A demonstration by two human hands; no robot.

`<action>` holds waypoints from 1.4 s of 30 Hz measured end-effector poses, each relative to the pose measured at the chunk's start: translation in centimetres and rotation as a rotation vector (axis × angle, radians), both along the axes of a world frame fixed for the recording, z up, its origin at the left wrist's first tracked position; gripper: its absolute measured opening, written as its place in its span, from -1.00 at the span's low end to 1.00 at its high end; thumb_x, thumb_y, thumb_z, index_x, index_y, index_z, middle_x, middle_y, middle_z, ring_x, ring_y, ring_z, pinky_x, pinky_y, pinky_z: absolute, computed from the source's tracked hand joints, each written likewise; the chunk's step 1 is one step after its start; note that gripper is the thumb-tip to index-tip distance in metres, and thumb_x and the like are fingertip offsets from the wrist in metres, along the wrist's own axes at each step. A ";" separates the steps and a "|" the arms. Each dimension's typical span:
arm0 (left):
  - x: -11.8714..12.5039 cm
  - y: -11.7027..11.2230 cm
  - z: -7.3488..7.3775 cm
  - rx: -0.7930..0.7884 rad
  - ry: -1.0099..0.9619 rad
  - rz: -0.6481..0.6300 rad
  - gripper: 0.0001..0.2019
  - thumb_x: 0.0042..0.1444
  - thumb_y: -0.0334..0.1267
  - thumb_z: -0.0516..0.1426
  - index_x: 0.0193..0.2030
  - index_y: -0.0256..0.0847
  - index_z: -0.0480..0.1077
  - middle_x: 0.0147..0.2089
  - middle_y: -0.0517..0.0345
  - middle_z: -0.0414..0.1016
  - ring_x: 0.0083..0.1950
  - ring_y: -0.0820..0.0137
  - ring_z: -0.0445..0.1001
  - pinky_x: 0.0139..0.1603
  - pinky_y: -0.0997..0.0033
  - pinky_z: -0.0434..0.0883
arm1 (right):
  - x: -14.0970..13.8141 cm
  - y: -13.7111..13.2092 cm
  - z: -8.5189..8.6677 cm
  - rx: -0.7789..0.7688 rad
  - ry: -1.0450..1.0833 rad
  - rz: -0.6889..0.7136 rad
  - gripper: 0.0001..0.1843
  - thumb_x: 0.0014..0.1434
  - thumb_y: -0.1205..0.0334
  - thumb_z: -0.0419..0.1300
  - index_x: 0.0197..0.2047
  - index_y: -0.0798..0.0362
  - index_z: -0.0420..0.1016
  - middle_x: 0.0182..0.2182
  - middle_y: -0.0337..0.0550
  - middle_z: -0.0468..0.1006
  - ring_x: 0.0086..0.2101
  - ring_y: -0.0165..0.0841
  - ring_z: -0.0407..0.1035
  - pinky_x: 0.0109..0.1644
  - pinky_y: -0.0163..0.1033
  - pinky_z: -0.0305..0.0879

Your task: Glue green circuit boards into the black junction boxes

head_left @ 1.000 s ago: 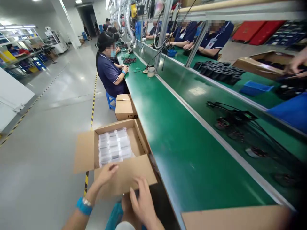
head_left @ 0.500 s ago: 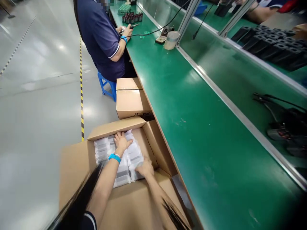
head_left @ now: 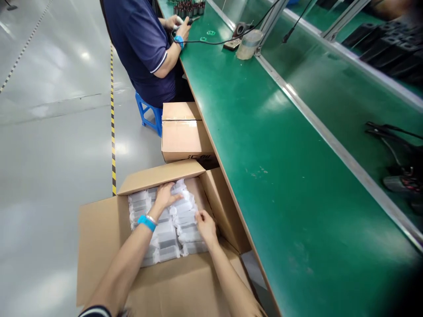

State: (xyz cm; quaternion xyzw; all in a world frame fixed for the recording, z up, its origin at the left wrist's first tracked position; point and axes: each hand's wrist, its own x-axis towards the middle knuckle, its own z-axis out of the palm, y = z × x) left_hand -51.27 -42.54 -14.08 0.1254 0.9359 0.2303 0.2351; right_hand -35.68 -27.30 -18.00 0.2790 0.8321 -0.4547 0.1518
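Note:
An open cardboard box point(head_left: 99, 237) stands on the floor beside the green bench. Inside lie rows of parts wrapped in clear plastic bags point(head_left: 165, 237). My left hand point(head_left: 164, 197), with a blue wristband, rests flat with fingers spread on the bags near the far end of the box. My right hand point(head_left: 205, 225) lies on the bags at the right side, fingers curled down against one bag; whether it grips the bag I cannot make out.
A closed cardboard box point(head_left: 183, 132) stands just beyond the open one. A person in a dark blue shirt point(head_left: 142, 44) sits on a blue stool point(head_left: 148, 114) at the green bench point(head_left: 264, 145). Black cabled parts point(head_left: 396, 154) lie at the right. A yellow-black floor line point(head_left: 113, 132) runs left.
My view has settled lower over the open box. Both hands, above the flap a second ago, now lie on the bagged parts inside. The right hand has shifted slightly further in.

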 end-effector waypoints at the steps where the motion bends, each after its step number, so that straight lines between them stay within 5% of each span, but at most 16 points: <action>1: 1.2 -0.9 1.0 0.040 0.048 0.025 -0.67 0.23 -0.07 0.12 0.02 -0.24 0.36 0.06 0.01 0.40 0.06 0.23 0.39 0.09 0.07 0.34 | 0.9 0.2 0.8 -0.003 0.057 -0.004 -0.70 0.29 0.05 0.10 -0.25 0.15 0.42 -0.39 -0.25 0.45 -0.41 -0.43 0.37 -0.28 -0.24 0.36; 6: 8.2 -5.8 4.2 0.125 0.223 0.201 -0.73 0.26 -0.05 0.04 -0.20 -0.18 0.43 -0.18 0.08 0.49 -0.09 0.31 0.43 -0.03 0.29 0.39 | 3.0 1.9 5.1 0.110 0.311 -0.113 -0.62 0.25 -0.02 0.04 -0.39 0.09 0.45 -0.41 -0.17 0.40 -0.37 -0.35 0.34 -0.24 -0.22 0.29; 9: 11.2 -7.8 3.9 0.084 0.263 0.322 -0.74 0.29 -0.12 0.01 -0.28 -0.23 0.41 -0.26 0.10 0.47 -0.19 0.35 0.44 -0.13 0.30 0.40 | 2.5 2.5 6.9 0.204 0.423 -0.185 -0.61 0.22 -0.03 0.02 -0.37 0.08 0.49 -0.34 -0.08 0.39 -0.31 -0.30 0.33 -0.19 -0.20 0.28; 12: 12.6 -8.3 3.6 0.003 0.276 0.423 -0.75 0.30 -0.16 0.03 -0.31 -0.26 0.38 -0.28 0.13 0.44 -0.21 0.37 0.43 -0.12 0.25 0.40 | 1.9 2.6 8.5 0.197 0.491 -0.112 -0.68 0.21 0.04 0.07 -0.40 0.05 0.50 -0.36 -0.11 0.41 -0.33 -0.33 0.35 -0.19 -0.24 0.30; 17: 12.4 -4.1 3.2 -0.013 0.177 0.344 -0.80 0.30 -0.18 0.04 -0.13 -0.25 0.40 -0.10 0.06 0.45 -0.09 0.34 0.43 0.00 0.18 0.39 | 2.8 2.9 10.6 0.214 0.531 -0.061 -0.68 0.22 0.08 0.08 -0.48 0.04 0.47 -0.42 -0.15 0.44 -0.38 -0.35 0.37 -0.26 -0.27 0.30; 22: 10.6 1.9 0.5 0.007 0.005 0.164 -0.72 0.25 -0.16 0.11 0.03 -0.26 0.36 0.05 -0.01 0.39 0.01 0.26 0.42 0.03 0.09 0.40 | 4.7 3.7 12.4 0.269 0.554 -0.090 -0.71 0.22 0.10 0.11 -0.42 0.07 0.51 -0.31 -0.06 0.48 -0.33 -0.33 0.39 -0.31 -0.28 0.31; 25: 10.9 2.2 0.3 0.002 -0.041 0.156 -0.79 0.26 -0.18 0.10 -0.07 -0.26 0.39 -0.06 0.04 0.44 -0.10 0.33 0.45 -0.05 0.18 0.44 | 5.0 4.2 13.8 0.268 0.575 -0.084 -0.74 0.22 0.10 0.13 -0.39 0.06 0.52 -0.27 -0.05 0.48 -0.29 -0.31 0.40 -0.27 -0.26 0.31; 28: 12.0 0.9 2.1 0.017 -0.008 0.195 -0.81 0.29 -0.20 0.07 -0.11 -0.27 0.39 -0.09 0.06 0.45 -0.10 0.35 0.45 -0.05 0.20 0.43 | 4.7 4.1 14.9 0.201 0.570 -0.019 -0.75 0.22 0.08 0.11 -0.34 0.03 0.52 -0.26 -0.07 0.50 -0.23 -0.30 0.40 -0.15 -0.23 0.32; 33: 11.8 0.2 3.9 0.017 0.021 0.221 -0.83 0.28 -0.22 0.08 -0.15 -0.28 0.40 -0.11 0.08 0.45 -0.08 0.33 0.44 -0.02 0.18 0.41 | 4.5 3.7 14.8 0.168 0.451 -0.050 -0.65 0.27 0.01 -0.02 -0.39 0.05 0.40 -0.32 -0.10 0.49 -0.26 -0.29 0.38 -0.18 -0.23 0.29; 38: 11.1 0.8 1.7 0.000 -0.067 0.192 -0.81 0.27 -0.19 0.10 -0.13 -0.28 0.40 -0.08 0.06 0.45 -0.06 0.32 0.44 -0.01 0.15 0.41 | 6.3 4.4 12.6 0.206 0.179 -0.089 -0.57 0.25 -0.07 -0.04 -0.54 0.00 0.19 -0.65 -0.32 0.24 -0.59 -0.41 0.17 -0.51 -0.31 0.11; 42: 11.7 1.7 -0.8 -0.029 -0.196 0.177 -0.70 0.24 -0.15 0.13 0.03 -0.27 0.35 0.04 0.00 0.39 -0.02 0.26 0.43 -0.01 0.11 0.41 | 5.6 3.6 8.7 0.219 -0.063 -0.005 -0.71 0.06 0.06 0.29 -0.30 0.09 0.38 -0.40 -0.20 0.45 -0.40 -0.36 0.35 -0.29 -0.25 0.29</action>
